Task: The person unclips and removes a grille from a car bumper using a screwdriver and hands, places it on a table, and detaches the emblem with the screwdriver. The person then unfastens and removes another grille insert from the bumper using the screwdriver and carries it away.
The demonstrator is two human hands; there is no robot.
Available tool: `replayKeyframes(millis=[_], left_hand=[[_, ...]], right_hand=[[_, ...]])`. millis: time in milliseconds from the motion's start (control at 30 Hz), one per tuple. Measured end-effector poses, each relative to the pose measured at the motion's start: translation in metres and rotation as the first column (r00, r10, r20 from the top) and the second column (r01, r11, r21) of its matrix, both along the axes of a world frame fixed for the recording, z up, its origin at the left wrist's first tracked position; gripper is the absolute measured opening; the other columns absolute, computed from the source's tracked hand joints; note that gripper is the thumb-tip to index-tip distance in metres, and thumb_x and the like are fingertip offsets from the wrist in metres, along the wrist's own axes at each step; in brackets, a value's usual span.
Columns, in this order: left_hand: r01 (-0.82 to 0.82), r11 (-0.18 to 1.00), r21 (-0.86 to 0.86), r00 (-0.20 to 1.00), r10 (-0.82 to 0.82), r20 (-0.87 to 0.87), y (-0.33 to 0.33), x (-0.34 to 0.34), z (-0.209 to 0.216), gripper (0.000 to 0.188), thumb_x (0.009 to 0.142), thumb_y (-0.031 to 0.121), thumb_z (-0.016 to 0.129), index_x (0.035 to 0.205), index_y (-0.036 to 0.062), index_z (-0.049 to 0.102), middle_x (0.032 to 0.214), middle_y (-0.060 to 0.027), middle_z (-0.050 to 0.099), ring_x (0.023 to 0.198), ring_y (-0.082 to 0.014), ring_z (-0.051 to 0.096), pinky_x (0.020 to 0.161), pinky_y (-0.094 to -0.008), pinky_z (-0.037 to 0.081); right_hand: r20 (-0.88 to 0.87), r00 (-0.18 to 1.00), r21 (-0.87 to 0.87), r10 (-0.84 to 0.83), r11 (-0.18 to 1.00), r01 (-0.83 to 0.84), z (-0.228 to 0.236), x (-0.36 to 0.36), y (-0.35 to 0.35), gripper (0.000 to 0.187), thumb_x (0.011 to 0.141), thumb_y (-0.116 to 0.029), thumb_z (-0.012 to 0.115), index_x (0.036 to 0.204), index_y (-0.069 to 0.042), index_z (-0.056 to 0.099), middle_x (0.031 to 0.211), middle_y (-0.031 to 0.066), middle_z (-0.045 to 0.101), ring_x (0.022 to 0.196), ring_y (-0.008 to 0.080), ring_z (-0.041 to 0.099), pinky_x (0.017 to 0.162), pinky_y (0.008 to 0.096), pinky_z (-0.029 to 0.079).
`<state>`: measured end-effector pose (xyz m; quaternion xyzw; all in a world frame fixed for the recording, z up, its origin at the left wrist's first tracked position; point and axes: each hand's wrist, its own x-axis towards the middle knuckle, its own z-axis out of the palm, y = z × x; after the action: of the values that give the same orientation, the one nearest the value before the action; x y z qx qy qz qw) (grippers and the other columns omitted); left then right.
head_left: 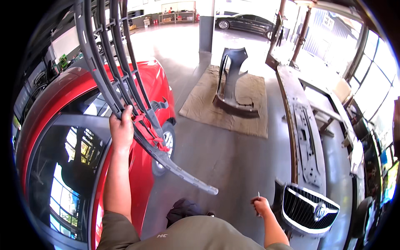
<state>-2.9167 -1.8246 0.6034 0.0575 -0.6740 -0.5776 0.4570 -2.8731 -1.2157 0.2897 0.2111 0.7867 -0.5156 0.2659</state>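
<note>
My left hand is raised and closed round a long dark grey plastic car grille with several parallel slats. The grille stands tilted up past the top of the picture, and its curved lower end sticks out to the right over the floor. Red strips are wound round its slats beside my fingers. My right hand is low at the right, its fingers closed on a thin pale stick-like thing, too small to name. A black grille with a bright rim rests just right of that hand.
A red car stands close on my left, under the held grille. Ahead, a dark fender lies on a brown mat. A long bench on the right bears a perforated metal panel. A pillar and a dark car stand farther off.
</note>
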Motion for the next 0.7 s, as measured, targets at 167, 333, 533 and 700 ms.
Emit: replayKeyframes(millis=[167,333,533,700], left_hand=[[0.114,0.987,0.112,0.992,-0.107,-0.066,-0.061,-0.208,0.02,0.016,0.105,0.02,0.065,0.106,0.0043,0.07,0.077,0.0093,0.05,0.064,-0.0016,0.041,0.056,-0.0237,0.03],[0.288,0.931,0.226,0.951,-0.251,-0.179,-0.13,-0.433,0.048,0.019,0.104,0.024,0.067,0.1,0.0061,0.068,0.081,0.0052,0.062,0.068,-0.0042,0.052,0.062,-0.0243,0.04],[0.436,0.841,0.319,0.897,-0.377,-0.233,-0.203,-0.673,0.097,0.02,0.104,0.025,0.065,0.102,0.0047,0.067,0.082,0.0024,0.061,0.075,-0.0107,0.061,0.072,-0.0322,0.055],[0.533,0.8,0.275,0.846,-0.504,-0.171,-0.279,-0.863,0.085,0.062,0.107,0.037,0.059,0.155,0.0011,0.045,0.145,-0.0235,0.059,0.125,-0.0328,0.064,0.108,-0.0496,0.053]], right_hand=[[-0.11,0.978,0.002,0.177,0.984,-0.178,0.061,-0.238,-0.113,0.024,0.094,-0.014,0.065,0.114,-0.004,0.075,0.081,0.0005,0.067,0.063,0.0117,0.057,0.055,0.0302,0.048],[-0.135,0.991,0.04,-0.017,0.999,0.023,0.04,-0.386,-0.177,0.027,0.097,-0.019,0.071,0.12,-0.006,0.074,0.085,-0.0007,0.066,0.072,0.011,0.059,0.06,0.0301,0.05],[-0.098,0.986,-0.047,-0.134,0.99,0.13,0.102,-0.558,-0.247,0.04,0.103,-0.033,0.07,0.136,-0.011,0.065,0.088,0.0006,0.066,0.059,0.0096,0.054,0.044,0.0314,0.044],[-0.067,0.993,-0.102,-0.101,0.99,0.094,0.157,-0.738,-0.29,0.029,0.105,-0.03,0.068,0.126,-0.01,0.072,0.074,-0.0007,0.061,0.052,0.0083,0.049,0.041,0.0281,0.039]])
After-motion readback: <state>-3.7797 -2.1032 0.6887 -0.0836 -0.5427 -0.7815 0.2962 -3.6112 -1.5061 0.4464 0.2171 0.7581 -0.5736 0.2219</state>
